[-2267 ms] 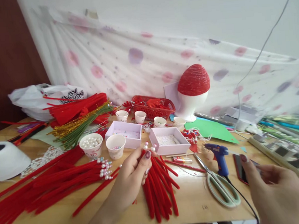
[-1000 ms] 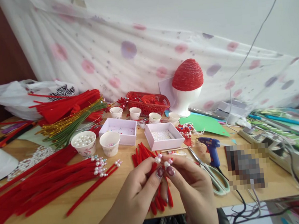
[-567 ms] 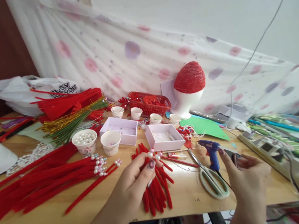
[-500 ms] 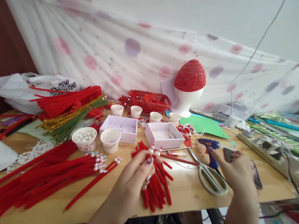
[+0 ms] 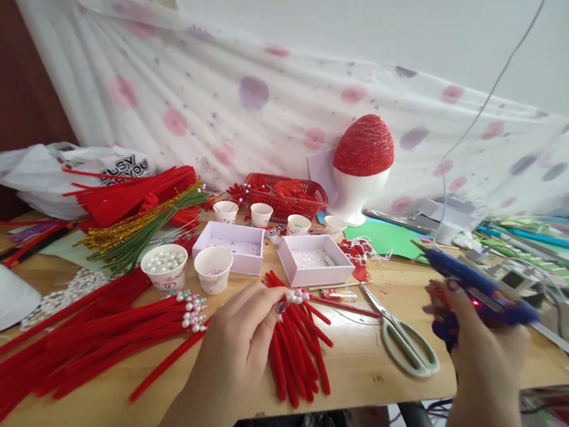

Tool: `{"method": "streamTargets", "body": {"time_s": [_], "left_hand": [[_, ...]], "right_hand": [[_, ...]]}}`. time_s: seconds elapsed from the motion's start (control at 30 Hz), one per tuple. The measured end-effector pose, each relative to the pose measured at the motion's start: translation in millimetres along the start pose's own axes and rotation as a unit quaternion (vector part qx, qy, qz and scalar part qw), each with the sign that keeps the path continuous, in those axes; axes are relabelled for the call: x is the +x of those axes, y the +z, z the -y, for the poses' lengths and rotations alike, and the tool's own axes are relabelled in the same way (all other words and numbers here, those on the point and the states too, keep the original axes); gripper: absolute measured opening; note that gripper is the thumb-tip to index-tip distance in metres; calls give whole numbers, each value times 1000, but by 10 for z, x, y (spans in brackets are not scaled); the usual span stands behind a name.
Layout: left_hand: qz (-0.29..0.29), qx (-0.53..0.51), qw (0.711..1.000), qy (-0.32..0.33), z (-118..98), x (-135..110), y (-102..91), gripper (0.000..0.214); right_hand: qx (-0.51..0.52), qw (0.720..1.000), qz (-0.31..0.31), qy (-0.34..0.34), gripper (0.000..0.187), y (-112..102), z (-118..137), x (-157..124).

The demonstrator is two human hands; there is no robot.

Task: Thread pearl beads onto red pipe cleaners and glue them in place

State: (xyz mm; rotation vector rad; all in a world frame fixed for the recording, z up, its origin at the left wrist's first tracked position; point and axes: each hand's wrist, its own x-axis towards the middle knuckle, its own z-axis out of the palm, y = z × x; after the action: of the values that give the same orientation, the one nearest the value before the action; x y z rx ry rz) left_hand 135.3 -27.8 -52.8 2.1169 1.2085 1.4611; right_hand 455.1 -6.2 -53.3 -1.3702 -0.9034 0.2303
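In my right hand (image 5: 488, 352) is a blue hot glue gun (image 5: 474, 280), raised above the right side of the table with its nozzle pointing up and to the left. A small red light glows on its body. My left hand (image 5: 233, 341) pinches a small cluster of pearl beads (image 5: 299, 296) in the middle of the table. Beneath that hand lies a fan of red chenille stems (image 5: 298, 365); whether the cluster is joined to them I cannot tell. Between my hands, scissors (image 5: 408, 345) rest with pale green handles toward me.
Bead-tipped red chenille stems (image 5: 110, 335) cover the left side. Behind stand a paper cup of pearls (image 5: 165, 280), a second cup (image 5: 215, 283), two open white boxes (image 5: 314, 274) and a red basket (image 5: 308, 205). A white head form (image 5: 362, 190) wears a red cap. A power strip (image 5: 523, 272) lies right.
My right hand has picked up the glue gun from the table and brought it to the right. My left hand stays near the same spot, its fingers now lower around the bead cluster.
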Motion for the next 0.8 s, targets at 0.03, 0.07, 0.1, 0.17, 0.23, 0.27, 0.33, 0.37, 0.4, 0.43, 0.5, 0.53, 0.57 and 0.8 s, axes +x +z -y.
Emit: {"method": "streamTargets", "body": {"time_s": [0.03,0.07,0.1,0.17,0.23,0.27,0.33,0.37,0.4,0.43,0.5,0.53,0.57,0.8], "left_hand": [[-34,52,996,56,20,7,-19,28],[-60,95,988,102,36,11,-40,29],[-77,128,980,134,49,12,-63,30],[-91,165,967,169,64,3,-107,32],[-89,174,963,186,71,-20,-140,34],[-88,174,961,194,72,-33,-151,34],[-87,171,959,208,67,-55,-164,34],[-87,169,959,209,61,-61,-166,34],[-88,167,960,209,54,-63,-166,34],[-87,164,960,208,46,-62,-165,34],[-88,160,961,209,31,-55,-162,33],[-90,159,960,211,25,-52,-161,32],[-93,158,959,214,21,-49,-161,31],[-94,166,957,218,4,-39,-172,28]], "right_hand": [[86,996,33,3,31,6,94,-131],[137,986,93,-1,29,23,182,-273],[157,978,137,-4,27,47,260,-420],[156,969,190,10,28,109,375,-699],[161,960,228,6,34,171,442,-914],[165,956,244,5,36,197,466,-990],[178,950,256,17,37,236,511,-1082],[186,947,260,27,39,248,533,-1106],[194,945,259,37,40,256,554,-1120],[199,944,259,44,41,262,573,-1130],[200,947,247,45,43,268,598,-1144],[199,950,237,46,42,269,601,-1150],[197,952,230,48,42,269,597,-1155],[178,951,252,9,46,241,459,-1104]]}}
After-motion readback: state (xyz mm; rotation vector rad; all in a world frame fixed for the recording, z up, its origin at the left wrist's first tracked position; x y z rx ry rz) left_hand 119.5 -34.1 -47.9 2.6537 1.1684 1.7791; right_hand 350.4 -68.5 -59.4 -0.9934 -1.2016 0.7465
